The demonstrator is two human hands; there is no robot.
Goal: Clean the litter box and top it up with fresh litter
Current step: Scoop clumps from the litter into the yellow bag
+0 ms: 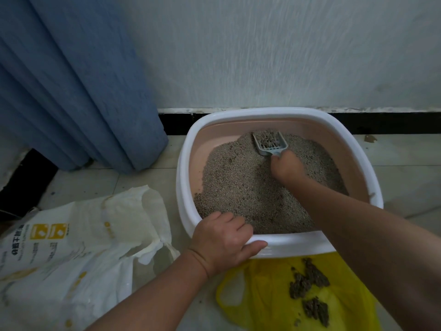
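Observation:
The litter box [353, 139], pink inside with a white rim, stands against the wall and holds grey-brown litter [241, 187]. My left hand [222, 242] grips the near rim, fingers inside and thumb along the outside. My right hand [286, 167] holds the handle of a grey slotted scoop [269, 142] at the far side of the box. Dark clumps lie in the scoop. A yellow plastic bag [267, 295] lies on the floor in front of the box with several dark clumps [307, 283] on it.
An opened white litter sack [71, 247] with yellow print lies on the tiled floor to the left. A blue curtain [71, 80] hangs at the back left. The white wall [286, 56] with a black skirting runs behind the box.

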